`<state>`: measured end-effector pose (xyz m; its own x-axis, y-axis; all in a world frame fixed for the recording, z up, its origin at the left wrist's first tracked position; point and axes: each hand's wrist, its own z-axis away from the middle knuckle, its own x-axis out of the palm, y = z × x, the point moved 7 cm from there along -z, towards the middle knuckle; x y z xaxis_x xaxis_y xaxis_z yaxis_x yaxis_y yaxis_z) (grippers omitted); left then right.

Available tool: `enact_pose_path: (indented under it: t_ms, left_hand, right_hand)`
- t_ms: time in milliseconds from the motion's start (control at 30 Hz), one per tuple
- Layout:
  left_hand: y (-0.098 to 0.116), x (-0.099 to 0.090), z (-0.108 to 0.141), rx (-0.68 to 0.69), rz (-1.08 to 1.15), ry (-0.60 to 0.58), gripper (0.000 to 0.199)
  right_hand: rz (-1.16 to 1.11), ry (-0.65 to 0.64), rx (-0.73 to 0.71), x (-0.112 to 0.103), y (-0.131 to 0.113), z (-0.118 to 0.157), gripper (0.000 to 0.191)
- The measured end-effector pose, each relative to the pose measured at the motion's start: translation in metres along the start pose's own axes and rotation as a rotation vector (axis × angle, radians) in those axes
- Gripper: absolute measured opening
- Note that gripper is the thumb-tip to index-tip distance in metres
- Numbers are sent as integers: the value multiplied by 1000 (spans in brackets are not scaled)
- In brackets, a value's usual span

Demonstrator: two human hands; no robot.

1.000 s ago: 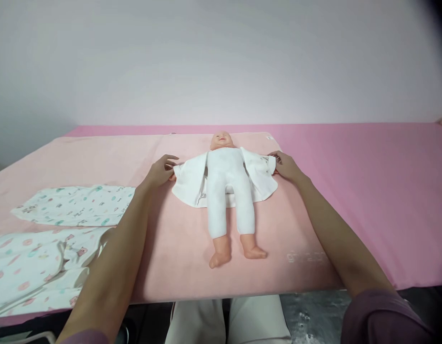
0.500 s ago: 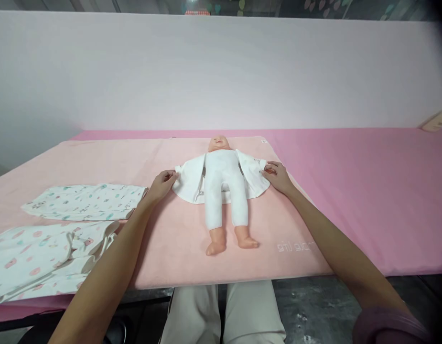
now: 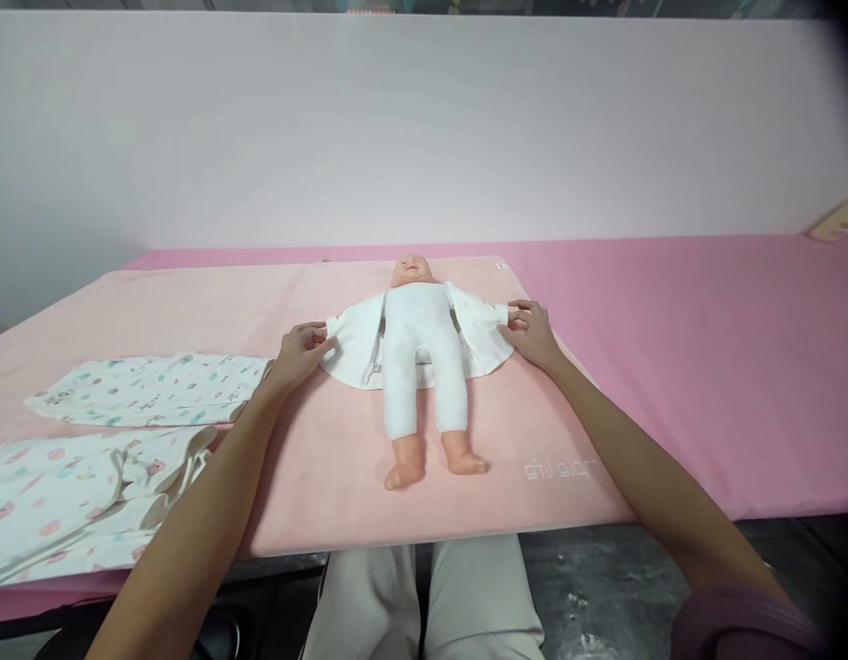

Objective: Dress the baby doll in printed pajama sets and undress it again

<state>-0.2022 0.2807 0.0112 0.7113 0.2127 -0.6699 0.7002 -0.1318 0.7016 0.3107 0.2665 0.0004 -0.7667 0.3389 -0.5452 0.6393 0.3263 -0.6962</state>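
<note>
A baby doll (image 3: 416, 316) with a white body lies on its back on a peach mat (image 3: 327, 513), head away from me, bare feet toward me. Its arms are inside the sleeves of a white jacket (image 3: 358, 344), which lies spread open beneath it. At the left cuff is my left hand (image 3: 303, 353), its fingers apart and touching the sleeve end. My right hand (image 3: 532, 332) is at the right cuff, fingers spread around the doll's hand, thumb near the jacket's edge.
Two folded printed garments lie at the left, one with green patterns (image 3: 155, 390) and one with pink patterns (image 3: 72, 495). Pink cloth (image 3: 705, 367) covers the table on the right. A white panel (image 3: 424, 128) stands behind, with a beige object (image 3: 836, 220) at far right.
The fingers of my left hand have opened at the left cuff, and those of my right hand have spread a little. The whole view has shifted slightly.
</note>
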Motion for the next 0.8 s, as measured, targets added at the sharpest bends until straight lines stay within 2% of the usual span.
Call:
enact_pose_path:
  t_ms: [67, 100, 167, 200, 233, 267, 333, 400, 467, 500, 567, 633, 700, 800]
  left_hand:
    - [4, -8, 3, -64, -52, 126, 23]
    - [14, -13, 6, -61, -87, 218, 21]
    - [50, -19, 13, 54, -148, 366, 19]
    - [76, -17, 15, 151, -166, 391, 19]
    - [104, -9, 17, 248, -174, 369, 19]
    - [132, 2, 17, 316, -175, 319, 19]
    - [187, 39, 13, 423, -165, 140, 22]
    - [240, 89, 7, 565, -164, -77, 29]
    - [280, 141, -3, 642, -230, -213, 33]
    - [293, 167, -11, 619, -290, -261, 35]
    - [308, 218, -28, 517, -459, -448, 40]
    - [316, 256, -40, 446, -613, -636, 41]
    - [325, 277, -52, 405, -697, -734, 40]
    - [333, 295, -68, 326, -758, -820, 42]
  right_hand:
    - [15, -7, 20, 2, 3, 0, 23]
    - [29, -12, 29, 3, 5, -1, 24]
    - [55, -27, 33, 6, 7, -1, 26]
    - [61, -34, 22, 7, 7, -2, 27]
    - [63, -35, 2, 8, 5, -2, 26]
    - [63, -30, -22, 9, 4, -2, 25]
    - [60, -3, -62, 8, 0, -2, 22]
    - [69, 20, -83, 7, -3, -1, 20]
    - [82, 26, -90, 8, -4, -1, 18]
    - [89, 25, -85, 8, -4, -1, 17]
    - [104, 24, -40, 7, -3, -2, 17]
    - [124, 16, 38, 7, 1, -3, 17]
    - [145, 4, 99, 6, 4, -3, 17]
    - [167, -15, 115, 6, 3, -1, 16]
